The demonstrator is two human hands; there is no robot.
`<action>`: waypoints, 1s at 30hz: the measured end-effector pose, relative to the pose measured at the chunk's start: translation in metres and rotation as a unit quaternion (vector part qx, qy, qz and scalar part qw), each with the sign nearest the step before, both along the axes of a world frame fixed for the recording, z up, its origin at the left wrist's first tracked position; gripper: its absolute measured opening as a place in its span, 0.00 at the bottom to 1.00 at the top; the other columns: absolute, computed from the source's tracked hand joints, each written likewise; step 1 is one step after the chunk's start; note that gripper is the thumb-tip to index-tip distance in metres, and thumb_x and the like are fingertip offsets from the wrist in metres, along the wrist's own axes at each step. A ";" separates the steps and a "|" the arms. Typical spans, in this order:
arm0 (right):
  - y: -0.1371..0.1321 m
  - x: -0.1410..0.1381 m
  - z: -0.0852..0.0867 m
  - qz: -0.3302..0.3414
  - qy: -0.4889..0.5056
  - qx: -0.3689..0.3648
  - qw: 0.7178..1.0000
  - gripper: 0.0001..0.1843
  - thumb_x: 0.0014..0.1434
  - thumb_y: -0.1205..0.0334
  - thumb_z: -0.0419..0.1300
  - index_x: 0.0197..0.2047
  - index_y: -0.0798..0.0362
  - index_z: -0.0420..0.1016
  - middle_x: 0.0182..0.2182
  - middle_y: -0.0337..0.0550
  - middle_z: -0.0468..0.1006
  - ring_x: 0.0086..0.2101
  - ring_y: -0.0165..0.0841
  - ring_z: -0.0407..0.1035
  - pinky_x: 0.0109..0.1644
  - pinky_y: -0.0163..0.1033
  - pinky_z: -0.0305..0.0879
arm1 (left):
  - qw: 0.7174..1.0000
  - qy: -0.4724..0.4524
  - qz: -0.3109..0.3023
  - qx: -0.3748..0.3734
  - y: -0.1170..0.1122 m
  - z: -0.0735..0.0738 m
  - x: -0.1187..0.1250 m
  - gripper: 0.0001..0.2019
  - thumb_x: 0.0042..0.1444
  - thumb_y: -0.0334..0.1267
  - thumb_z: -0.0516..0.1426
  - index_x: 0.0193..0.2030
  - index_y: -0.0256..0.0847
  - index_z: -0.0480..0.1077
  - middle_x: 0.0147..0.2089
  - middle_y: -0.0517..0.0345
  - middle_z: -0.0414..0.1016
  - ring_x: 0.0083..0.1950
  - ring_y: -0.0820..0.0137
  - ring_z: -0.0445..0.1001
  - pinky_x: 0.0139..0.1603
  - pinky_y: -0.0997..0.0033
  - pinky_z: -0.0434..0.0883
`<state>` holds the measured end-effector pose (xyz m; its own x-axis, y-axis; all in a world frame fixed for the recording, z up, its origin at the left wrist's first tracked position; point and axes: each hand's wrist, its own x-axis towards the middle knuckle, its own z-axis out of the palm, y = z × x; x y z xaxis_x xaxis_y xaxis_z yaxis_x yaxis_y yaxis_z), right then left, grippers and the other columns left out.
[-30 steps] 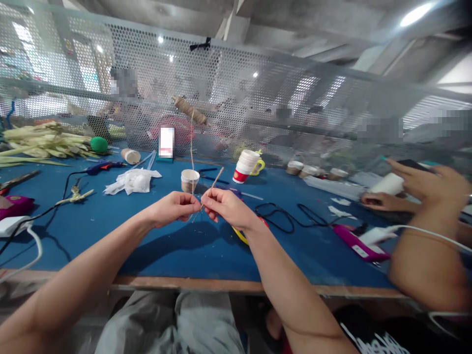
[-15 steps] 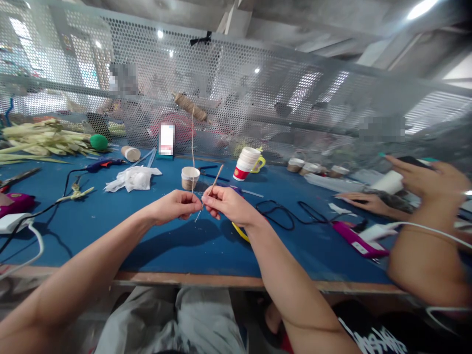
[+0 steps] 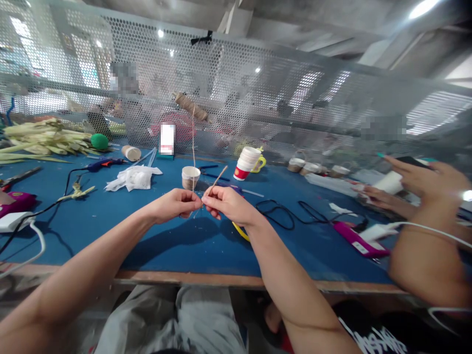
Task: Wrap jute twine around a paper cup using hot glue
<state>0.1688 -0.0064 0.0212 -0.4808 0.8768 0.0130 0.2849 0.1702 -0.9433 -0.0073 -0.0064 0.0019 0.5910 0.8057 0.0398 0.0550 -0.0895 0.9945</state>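
Observation:
Above the blue tabletop, my left hand and my right hand meet at the fingertips, both pinched. Twine hangs down from a wound spool on the mesh screen and runs into my left fingers. A thin tan strand sticks up at an angle from my right fingers. What lies right between the fingertips is too small to make out. A paper cup wrapped in twine stands just behind my hands. Partly behind my right wrist lies a yellow curved piece.
Stacked paper cups, a lit phone, white tissue and a blue glue gun lie toward the back. Pale husks fill the left. At right are a purple power strip and another person's arm.
The tan strand at my right fingers leans farther to the right and bends slightly. My hands stay nearly in place. The other person's lower hand has lifted a little.

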 end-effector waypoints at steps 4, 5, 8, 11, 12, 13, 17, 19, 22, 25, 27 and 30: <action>0.000 0.001 0.000 0.009 0.012 -0.009 1.000 0.12 0.50 0.56 0.60 0.28 0.55 0.64 0.18 0.32 0.66 0.17 0.21 0.59 0.18 0.29 0.55 | 1.000 -0.002 -0.018 -0.005 0.000 0.002 -0.002 0.13 0.47 0.44 0.58 0.27 0.35 0.64 0.22 0.66 0.59 0.21 0.81 0.55 0.21 0.78 0.51; 0.000 0.001 -0.001 0.010 0.013 -0.010 1.000 0.12 0.50 0.56 0.60 0.28 0.55 0.64 0.18 0.32 0.66 0.17 0.21 0.59 0.18 0.29 0.55 | 1.000 -0.002 -0.020 -0.007 0.000 0.002 -0.002 0.13 0.47 0.44 0.58 0.27 0.35 0.64 0.22 0.66 0.59 0.21 0.81 0.55 0.22 0.78 0.51; -0.001 0.000 -0.001 0.007 0.009 -0.007 1.000 0.13 0.50 0.55 0.60 0.28 0.55 0.64 0.18 0.32 0.66 0.17 0.21 0.60 0.19 0.29 0.56 | 1.000 -0.003 -0.014 -0.002 0.000 0.000 -0.001 0.13 0.47 0.44 0.58 0.26 0.35 0.64 0.22 0.66 0.59 0.21 0.81 0.55 0.22 0.77 0.51; 0.000 0.000 -0.001 -0.015 -0.012 0.012 1.000 0.14 0.50 0.54 0.60 0.28 0.55 0.64 0.18 0.32 0.65 0.17 0.21 0.59 0.19 0.29 0.56 | 1.000 -0.005 0.015 0.008 0.001 -0.002 0.000 0.12 0.46 0.43 0.58 0.25 0.35 0.64 0.22 0.66 0.59 0.21 0.81 0.55 0.23 0.77 0.53; 0.000 0.000 -0.001 -0.020 -0.017 0.016 1.000 0.14 0.50 0.54 0.60 0.27 0.55 0.63 0.17 0.32 0.65 0.17 0.21 0.59 0.19 0.29 0.55 | 1.000 -0.007 0.020 0.006 0.001 -0.003 0.001 0.12 0.46 0.43 0.58 0.25 0.35 0.64 0.21 0.66 0.59 0.21 0.81 0.55 0.23 0.77 0.53; 0.000 0.000 -0.002 -0.023 -0.018 0.017 0.999 0.14 0.50 0.54 0.60 0.27 0.55 0.63 0.17 0.31 0.65 0.17 0.21 0.59 0.19 0.29 0.55 | 1.000 -0.011 0.018 0.000 0.001 -0.003 0.001 0.12 0.46 0.43 0.58 0.25 0.35 0.64 0.22 0.67 0.59 0.21 0.81 0.55 0.23 0.77 0.53; 0.000 0.000 -0.002 -0.020 0.001 0.006 1.000 0.13 0.50 0.54 0.60 0.27 0.55 0.63 0.17 0.31 0.64 0.16 0.21 0.58 0.18 0.28 0.54 | 0.999 -0.019 -0.014 -0.023 0.001 -0.002 -0.002 0.12 0.47 0.43 0.58 0.28 0.35 0.65 0.23 0.66 0.60 0.21 0.82 0.55 0.23 0.77 0.52; 0.000 0.000 -0.001 -0.021 0.009 0.001 1.000 0.14 0.50 0.54 0.61 0.26 0.55 0.63 0.17 0.31 0.64 0.16 0.20 0.58 0.18 0.28 0.53 | 0.999 -0.015 -0.020 -0.026 0.002 -0.001 -0.003 0.12 0.46 0.43 0.59 0.28 0.35 0.65 0.22 0.66 0.60 0.21 0.82 0.55 0.22 0.77 0.51; 0.000 0.000 0.000 -0.018 0.018 -0.004 1.000 0.14 0.48 0.54 0.62 0.26 0.55 0.63 0.16 0.31 0.65 0.16 0.21 0.58 0.18 0.28 0.53 | 0.999 -0.019 -0.024 -0.032 0.001 0.000 -0.003 0.13 0.45 0.44 0.60 0.26 0.34 0.65 0.21 0.66 0.60 0.20 0.82 0.54 0.22 0.77 0.50; 0.000 0.001 -0.001 -0.012 0.023 -0.003 1.000 0.14 0.48 0.54 0.62 0.26 0.55 0.63 0.16 0.31 0.65 0.16 0.21 0.58 0.18 0.28 0.53 | 0.998 -0.037 -0.023 -0.047 0.000 0.000 -0.001 0.13 0.45 0.44 0.60 0.26 0.34 0.66 0.21 0.67 0.59 0.20 0.82 0.53 0.22 0.76 0.49; -0.001 0.001 0.000 -0.008 0.025 0.000 1.000 0.14 0.48 0.54 0.61 0.26 0.55 0.64 0.17 0.32 0.65 0.16 0.21 0.58 0.18 0.28 0.53 | 0.997 -0.051 -0.021 -0.062 -0.001 0.000 0.001 0.14 0.44 0.44 0.61 0.26 0.34 0.65 0.20 0.67 0.58 0.20 0.82 0.52 0.22 0.75 0.49; -0.002 0.001 0.000 -0.003 0.029 0.005 1.000 0.14 0.49 0.54 0.61 0.27 0.55 0.64 0.17 0.32 0.66 0.17 0.21 0.59 0.18 0.29 0.54 | 0.993 -0.076 -0.017 -0.087 -0.003 0.000 0.003 0.14 0.42 0.43 0.62 0.25 0.33 0.65 0.19 0.68 0.57 0.19 0.83 0.50 0.22 0.75 0.47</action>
<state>0.1701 -0.0080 0.0216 -0.4745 0.8788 0.0500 0.2312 0.1793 -0.9562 -0.0043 -0.0094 0.0022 0.6158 0.7879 -0.0087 -0.0962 0.0862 0.9916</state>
